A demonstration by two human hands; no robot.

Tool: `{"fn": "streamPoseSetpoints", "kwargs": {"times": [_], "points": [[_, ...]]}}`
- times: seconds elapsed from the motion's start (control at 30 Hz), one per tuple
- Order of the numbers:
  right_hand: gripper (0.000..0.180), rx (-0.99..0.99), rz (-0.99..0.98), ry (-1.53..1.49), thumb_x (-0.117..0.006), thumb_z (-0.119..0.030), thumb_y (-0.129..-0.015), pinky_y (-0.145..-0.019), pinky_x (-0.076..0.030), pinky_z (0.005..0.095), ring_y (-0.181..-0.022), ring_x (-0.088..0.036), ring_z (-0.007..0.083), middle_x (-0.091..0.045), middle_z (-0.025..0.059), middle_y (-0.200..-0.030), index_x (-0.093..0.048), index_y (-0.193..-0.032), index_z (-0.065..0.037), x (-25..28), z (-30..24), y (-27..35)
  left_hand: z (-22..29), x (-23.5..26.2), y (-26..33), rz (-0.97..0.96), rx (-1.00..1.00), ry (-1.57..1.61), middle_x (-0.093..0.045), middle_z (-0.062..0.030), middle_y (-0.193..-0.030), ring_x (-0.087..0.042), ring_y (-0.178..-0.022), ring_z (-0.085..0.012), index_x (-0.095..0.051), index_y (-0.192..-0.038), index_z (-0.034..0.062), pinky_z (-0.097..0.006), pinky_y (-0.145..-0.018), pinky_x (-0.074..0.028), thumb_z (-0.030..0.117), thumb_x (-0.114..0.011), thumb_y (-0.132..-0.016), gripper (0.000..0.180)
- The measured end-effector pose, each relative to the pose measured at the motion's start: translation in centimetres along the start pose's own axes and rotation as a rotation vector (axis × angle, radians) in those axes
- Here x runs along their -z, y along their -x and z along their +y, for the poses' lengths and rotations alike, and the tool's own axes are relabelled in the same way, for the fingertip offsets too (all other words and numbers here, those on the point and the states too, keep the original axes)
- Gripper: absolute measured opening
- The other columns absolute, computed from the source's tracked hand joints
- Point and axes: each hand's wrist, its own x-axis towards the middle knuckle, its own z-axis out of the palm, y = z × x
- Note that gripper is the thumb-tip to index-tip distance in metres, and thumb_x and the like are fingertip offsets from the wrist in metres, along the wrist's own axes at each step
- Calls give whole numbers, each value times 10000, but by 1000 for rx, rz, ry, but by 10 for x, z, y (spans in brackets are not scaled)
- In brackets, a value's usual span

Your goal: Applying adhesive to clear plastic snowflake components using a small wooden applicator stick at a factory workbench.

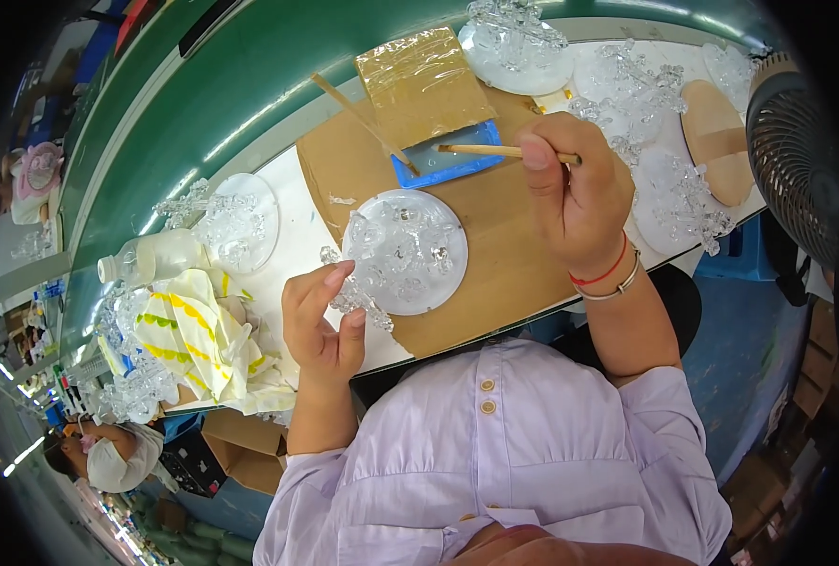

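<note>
A thin wooden stick (495, 150) is pinched between the thumb and fingers of my right hand (580, 193). Its far tip is over a shallow blue tray (449, 177). A second wooden stick (358, 115) leans into the same tray. Nearer me lies a round translucent disc (448, 283) carrying several clear, faceted plastic pieces (400, 247). At the disc's left edge is my left hand (320, 325), thumb and fingers apart, with nothing seen in it. Clear bead-like pieces (370, 309) lie right by its fingertips; I cannot tell whether they touch.
Brown cardboard (495, 274) lies under the disc. A taped box (424, 85) stands behind the tray. Clear pieces on discs (240, 222) are at left and right. A plastic bottle (160, 257), patterned cloth (198, 330) and black fan (797, 156) flank the work area.
</note>
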Motion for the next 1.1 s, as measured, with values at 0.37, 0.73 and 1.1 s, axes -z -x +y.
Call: {"fn": "streamPoseSetpoints", "kwargs": {"times": [0.37,0.73,1.1], "points": [[81,9,-47,37,-583,-80,-912,-481,-387,248,-524,-486,124,-587,78,-734,-547,-912,-7,-1,-5,-6,-10,-5,7,28,-42,69,-617,-191,-1055,-563,-937,-252,-487,-1237,0,-327,-795,-458,242,-565,-920,407],[262,-138,109,-204,-456,-247,-985,-499,-389,202,-526,-461,103,-595,185,-760,-456,-934,10,49,-23,19,-16,-10,7,84,-89,64,-649,-186,-995,-571,-854,-245,-512,-1190,1,-317,-736,-471,175,-562,-891,349],[202,-160,-107,-280,-489,-199,-962,-528,-434,291,-573,-538,190,-603,159,-753,-475,-908,-5,45,-19,59,-13,-8,7,49,-62,31,-635,-191,-976,-560,-857,-240,-489,-1213,21,-322,-743,-468,290,-504,-936,386]]}}
